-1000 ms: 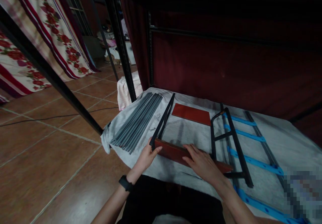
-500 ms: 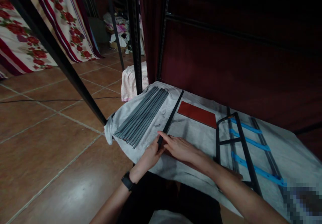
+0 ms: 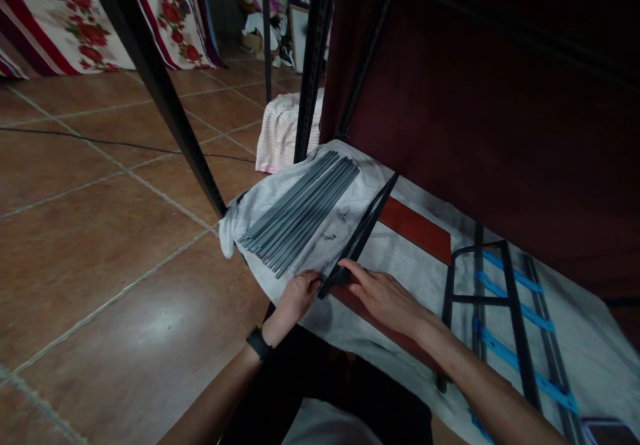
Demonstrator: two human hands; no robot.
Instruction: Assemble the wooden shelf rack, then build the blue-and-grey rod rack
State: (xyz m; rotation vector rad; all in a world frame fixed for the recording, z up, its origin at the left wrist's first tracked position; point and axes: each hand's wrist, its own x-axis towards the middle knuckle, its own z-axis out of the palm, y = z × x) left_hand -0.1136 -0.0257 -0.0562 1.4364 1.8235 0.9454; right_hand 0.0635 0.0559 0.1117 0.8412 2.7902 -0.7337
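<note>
A long, thin black metal bar (image 3: 370,231) slants across the cloth, its near end raised between my hands. A second dark strip runs along its left side; whether it is another edge of the bar or a shadow I cannot tell. My right hand (image 3: 383,295) grips the bar close to its near end, index finger stretched along it. From the left, my left hand (image 3: 299,295) pinches at the near end, its fingertips partly hidden. Several grey metal tubes (image 3: 303,211) lie side by side to the left. Small metal pieces (image 3: 329,236) rest between the tubes and the bar.
A red board (image 3: 420,231) lies beyond the bar, and another red board (image 3: 370,318) is partly under my right arm. To the right are a black metal frame (image 3: 483,300) and blue strips (image 3: 515,355) across dark rails. Black posts (image 3: 313,65) rise at the left.
The view has shifted, tilting down. My hands, together on the bar before, have drawn apart, the left to the bar's left side. The bar's near end now shows between them.
</note>
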